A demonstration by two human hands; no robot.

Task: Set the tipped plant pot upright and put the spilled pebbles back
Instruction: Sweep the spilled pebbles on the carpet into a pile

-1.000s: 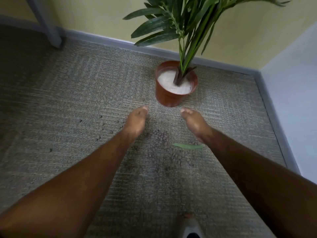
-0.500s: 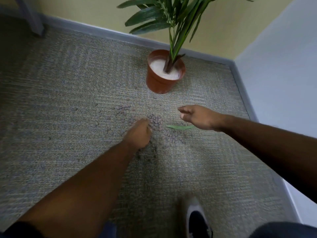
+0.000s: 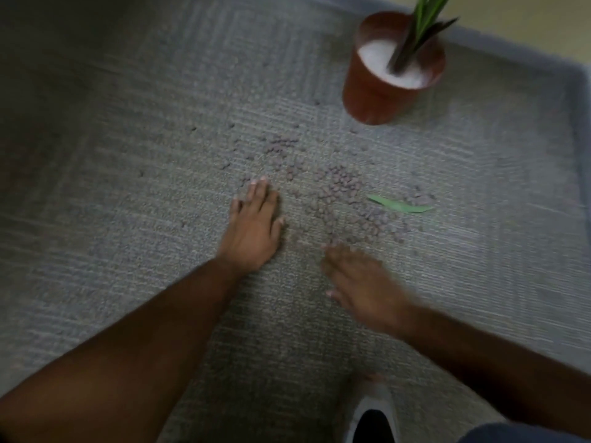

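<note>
Pebbles (image 3: 339,193) lie spilled over the carpet (image 3: 112,155) in front of the pot (image 3: 380,91), which stands upright near the baseboard (image 3: 524,55), its white filling bare around the plant (image 3: 419,30) stems. Against half a second ago, the view has dropped lower and closer, so the pot now sits at the upper right and most of the foliage is cut off. The left hand (image 3: 252,231) has flattened from a bunched pose at the heap to a palm-down rest on the carpet, its fingers (image 3: 257,195) stretched forward and close together, holding nothing. The right hand (image 3: 361,282) has swung from beside the leaf (image 3: 399,204) to the near edge of the spill; it is blurred, so I cannot tell how its fingers are set or whether it holds anything.

The densest patch lies between the pot and the two hands, with stray pebbles scattered away from the pot toward the left hand. The leaf rests flat among the pebbles below the pot. A shoe (image 3: 372,417) shows at the bottom edge, far from the pot.

The left fingertips touch the outer pebbles of the spill; the main heap is just beside that hand, on its pot side. The right hand sits just short of the nearest pebbles.
</note>
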